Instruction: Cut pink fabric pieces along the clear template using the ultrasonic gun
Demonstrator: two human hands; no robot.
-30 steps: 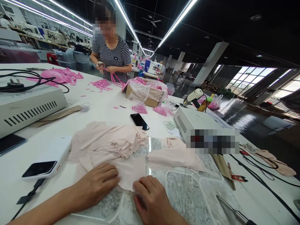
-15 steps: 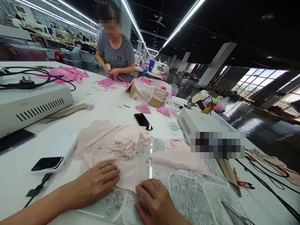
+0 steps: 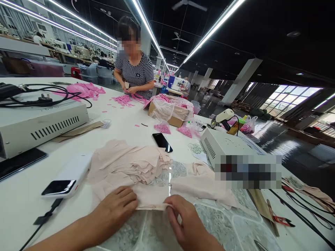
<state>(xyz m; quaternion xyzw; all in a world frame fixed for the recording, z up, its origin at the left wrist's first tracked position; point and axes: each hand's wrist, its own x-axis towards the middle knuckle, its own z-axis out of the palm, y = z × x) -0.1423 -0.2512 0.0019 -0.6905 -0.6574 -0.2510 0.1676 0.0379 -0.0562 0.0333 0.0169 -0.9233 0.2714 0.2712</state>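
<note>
A pale pink fabric piece (image 3: 151, 197) lies in front of me on a stone-patterned mat (image 3: 214, 223). My left hand (image 3: 116, 209) rests on its left part, palm down and fingers laid out flat. At the piece's right corner, my right hand (image 3: 184, 216) pinches the near edge between thumb and fingers, and that edge is lifted slightly. Just beyond, a layered stack of the same fabric (image 3: 125, 158) spreads to the left. To the right of my right hand lies another pale pink fabric piece (image 3: 200, 183), partly folded.
Grey-white machine boxes stand at left (image 3: 52, 122) and right (image 3: 230, 146). A phone (image 3: 162, 142) and a white device (image 3: 69, 177) lie near the stack. Red-handled snippers (image 3: 281, 219) are at right. Across the table, a person (image 3: 134, 69) handles pink strips beside a cardboard box (image 3: 167, 113).
My right hand has taken hold of the fabric's near right corner and raised the edge. My left hand stays on the fabric. The camera view has shifted slightly.
</note>
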